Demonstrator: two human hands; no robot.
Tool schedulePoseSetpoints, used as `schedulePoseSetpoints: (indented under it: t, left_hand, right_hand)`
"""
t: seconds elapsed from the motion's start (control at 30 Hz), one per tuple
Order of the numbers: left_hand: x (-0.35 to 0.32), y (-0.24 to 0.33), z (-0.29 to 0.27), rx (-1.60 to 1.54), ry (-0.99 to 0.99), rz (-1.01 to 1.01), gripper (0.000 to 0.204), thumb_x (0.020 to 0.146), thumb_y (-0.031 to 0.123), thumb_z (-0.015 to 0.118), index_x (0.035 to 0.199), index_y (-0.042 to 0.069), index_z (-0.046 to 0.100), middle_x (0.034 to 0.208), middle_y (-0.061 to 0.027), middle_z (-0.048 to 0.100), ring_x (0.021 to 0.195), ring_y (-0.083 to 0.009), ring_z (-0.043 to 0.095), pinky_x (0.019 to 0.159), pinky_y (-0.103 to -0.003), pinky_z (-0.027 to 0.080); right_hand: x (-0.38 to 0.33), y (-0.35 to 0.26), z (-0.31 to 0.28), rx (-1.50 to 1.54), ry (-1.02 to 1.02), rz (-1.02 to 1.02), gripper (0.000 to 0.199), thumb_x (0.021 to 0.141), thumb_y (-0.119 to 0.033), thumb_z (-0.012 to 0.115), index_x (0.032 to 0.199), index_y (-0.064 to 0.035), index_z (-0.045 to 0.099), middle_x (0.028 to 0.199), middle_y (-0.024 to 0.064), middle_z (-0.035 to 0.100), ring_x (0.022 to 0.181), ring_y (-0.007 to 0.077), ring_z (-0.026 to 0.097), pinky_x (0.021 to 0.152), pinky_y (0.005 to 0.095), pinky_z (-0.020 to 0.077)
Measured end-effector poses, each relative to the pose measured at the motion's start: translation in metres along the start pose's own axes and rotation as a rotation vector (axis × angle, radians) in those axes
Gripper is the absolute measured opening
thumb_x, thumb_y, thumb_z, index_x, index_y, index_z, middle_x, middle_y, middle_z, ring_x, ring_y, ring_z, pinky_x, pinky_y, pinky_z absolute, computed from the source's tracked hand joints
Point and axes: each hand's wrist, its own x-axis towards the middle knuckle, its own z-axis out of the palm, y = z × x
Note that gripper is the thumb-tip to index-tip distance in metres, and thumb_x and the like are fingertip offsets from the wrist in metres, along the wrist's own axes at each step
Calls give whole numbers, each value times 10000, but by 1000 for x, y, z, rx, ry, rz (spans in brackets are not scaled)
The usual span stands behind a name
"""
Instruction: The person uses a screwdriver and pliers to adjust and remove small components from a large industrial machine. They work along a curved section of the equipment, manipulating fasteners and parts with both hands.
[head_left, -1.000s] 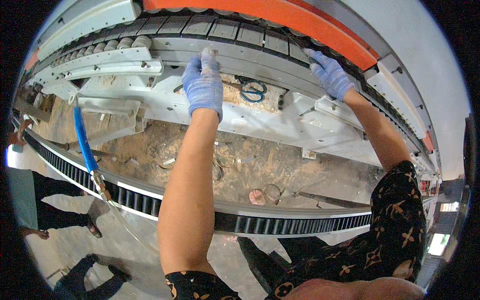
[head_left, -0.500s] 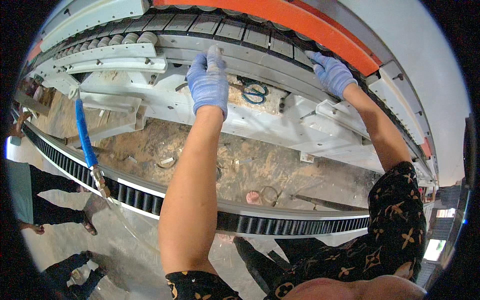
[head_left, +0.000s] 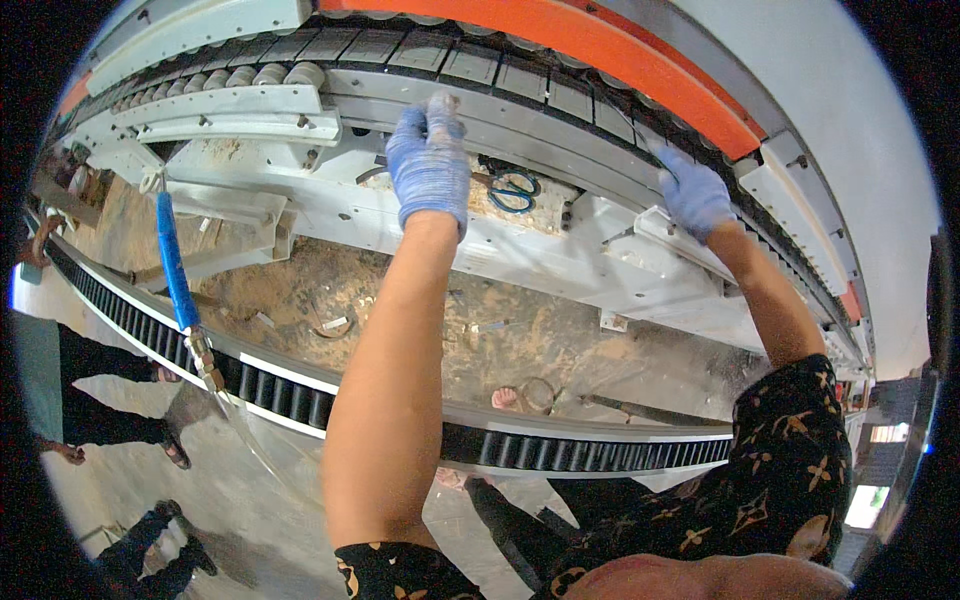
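Both my hands wear blue gloves and reach up to a long grey and white conveyor machine. My left hand point(head_left: 430, 165) rests on the grey rail point(head_left: 560, 135) under the segmented track, fingers together, with a small pale bit at the fingertips. My right hand point(head_left: 693, 195) is farther right on the same rail, above a white bracket point(head_left: 680, 235); a thin dark line runs along the rail toward its fingertips. Whether either hand grips something is hidden by the gloves. Blue-handled scissors point(head_left: 512, 188) lie on the dusty ledge between my hands.
An orange band point(head_left: 640, 70) runs along the machine's top. A blue hose point(head_left: 172, 260) with a metal nozzle hangs at the left. A black ribbed belt point(head_left: 560, 450) crosses below, over sawdust-covered ground. Another person's legs point(head_left: 100, 390) stand at the lower left.
Both hands keep their places on the rail. My right hand has slid slightly down and to the right along it, and my head has moved a little.
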Motion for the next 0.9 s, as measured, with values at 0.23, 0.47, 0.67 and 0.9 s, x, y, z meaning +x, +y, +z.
schedulePoseSetpoints:
  t: [0.23,0.47,0.67,0.9]
  left_hand:
    - [-1,1,-1,6,13,-51,324,892,309,540,846,-6,602,667,-39,544,596,-111,440,569,-269,401]
    - [-1,-2,-3,32,-2,-7,312,895,306,537,863,2,603,676,-39,547,605,-108,443,582,-267,403]
    - [1,0,-2,-36,-7,-49,305,899,303,536,871,7,604,698,-31,551,621,-102,447,584,-263,400]
    - [3,-4,-2,-55,-1,-50,296,902,287,532,884,1,606,699,-24,549,628,-95,454,587,-253,399]
  right_hand:
    - [48,-3,18,297,136,-182,398,878,-232,450,1272,-175,451,1111,176,574,996,341,555,872,404,439]
    - [54,-17,13,123,3,-38,408,874,-246,441,1281,-219,447,991,185,611,868,342,596,775,426,474]
    - [49,-19,0,59,-1,-3,432,849,-193,469,1272,-275,447,819,203,611,726,363,592,663,438,479]
    - [43,-3,12,76,47,-43,427,869,-248,439,1295,-274,422,832,193,620,717,353,603,661,462,478]
